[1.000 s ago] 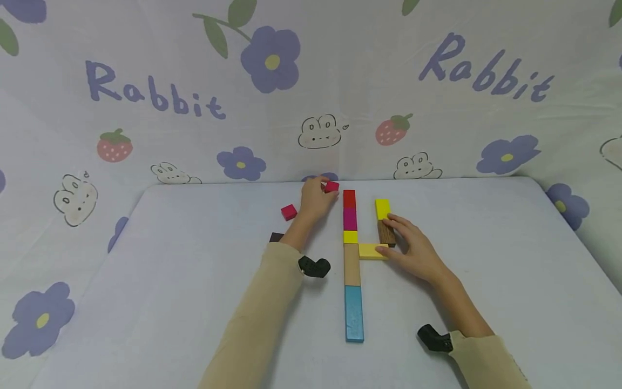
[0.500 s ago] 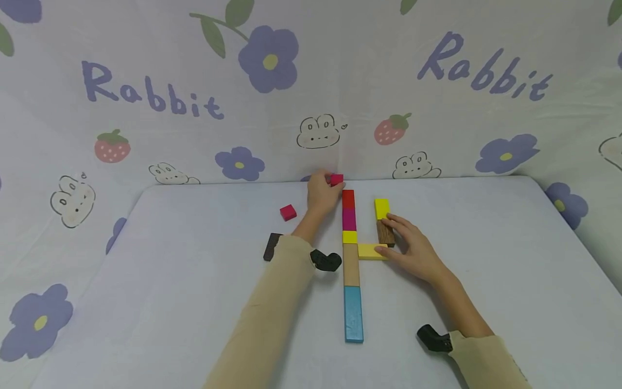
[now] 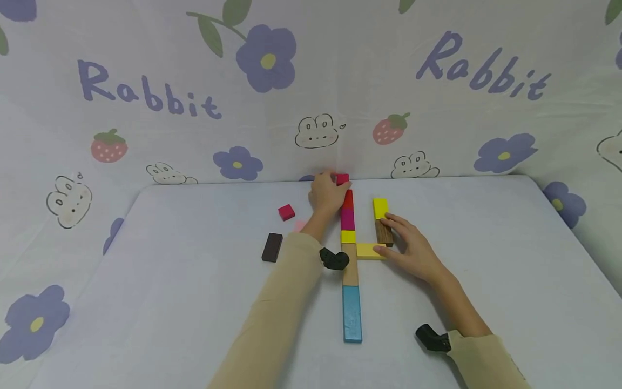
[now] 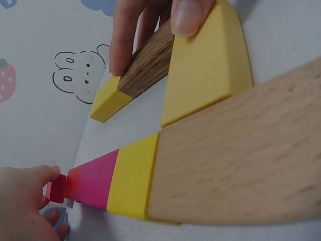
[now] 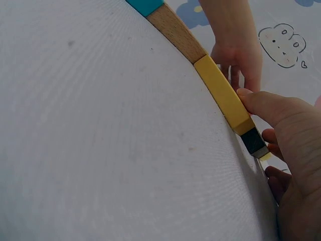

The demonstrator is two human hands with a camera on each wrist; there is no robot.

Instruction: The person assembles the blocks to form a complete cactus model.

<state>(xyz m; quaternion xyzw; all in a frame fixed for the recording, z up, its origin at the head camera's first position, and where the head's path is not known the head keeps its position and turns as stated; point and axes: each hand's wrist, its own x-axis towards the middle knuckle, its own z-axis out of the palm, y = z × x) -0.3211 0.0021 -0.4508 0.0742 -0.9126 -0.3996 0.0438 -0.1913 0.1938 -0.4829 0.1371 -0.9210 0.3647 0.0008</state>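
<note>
In the head view, a row of wooden blocks runs away from me: blue, tan, yellow, magenta and red. At its far end my left hand pinches a small crimson block right by the red one. A pale yellow block juts rightward from the tan block. Beyond it, a brown wood-grain block and a bright yellow block stand end to end. My right hand touches this branch, thumb on the pale yellow block, fingertips at the brown and bright yellow ones.
Left of the row lie a loose crimson block and a dark block. A pink block shows partly behind my left forearm. A printed cloth hangs just behind the table's far edge.
My left hand has carried the crimson block rightward to the far end of the row. Its forearm has uncovered the dark block and part of the pink one. My right hand stays put.
</note>
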